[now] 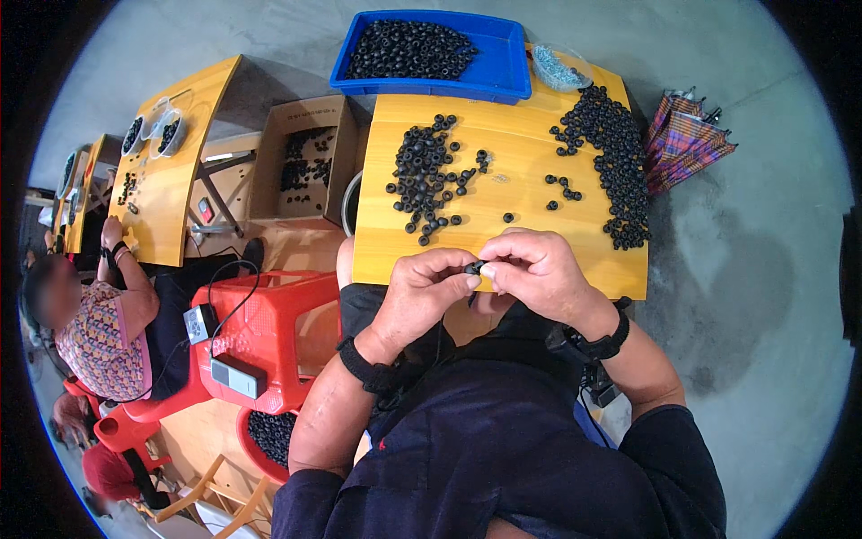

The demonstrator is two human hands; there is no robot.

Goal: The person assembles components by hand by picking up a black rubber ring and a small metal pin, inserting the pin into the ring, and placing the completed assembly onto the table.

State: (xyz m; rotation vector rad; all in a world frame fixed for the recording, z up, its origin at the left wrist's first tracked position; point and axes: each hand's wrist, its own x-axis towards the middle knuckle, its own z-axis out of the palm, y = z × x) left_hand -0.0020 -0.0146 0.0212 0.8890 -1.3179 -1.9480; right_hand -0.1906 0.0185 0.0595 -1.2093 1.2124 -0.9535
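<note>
Both of my hands meet at the table's near edge. My left hand (429,286) pinches a small black ring-shaped part (473,268) between thumb and forefinger. From the other side, the thumb and fingertips of my right hand (537,269) close on the same part. Fingers cover most of it, so its details are hidden. Beyond my hands, a loose pile of black ring-shaped parts (422,171) lies on the left of the yellow table (512,126). A larger spread of the same parts (620,171) runs along the right edge. A few single ones lie between.
A blue tray (498,63) of black parts stands at the far edge, beside a clear bowl (558,70) of small bluish pieces. A folded plaid umbrella (687,139) is at right. Left are a cardboard box (301,117), a red stool (269,314) with devices, and a seated co-worker (108,332).
</note>
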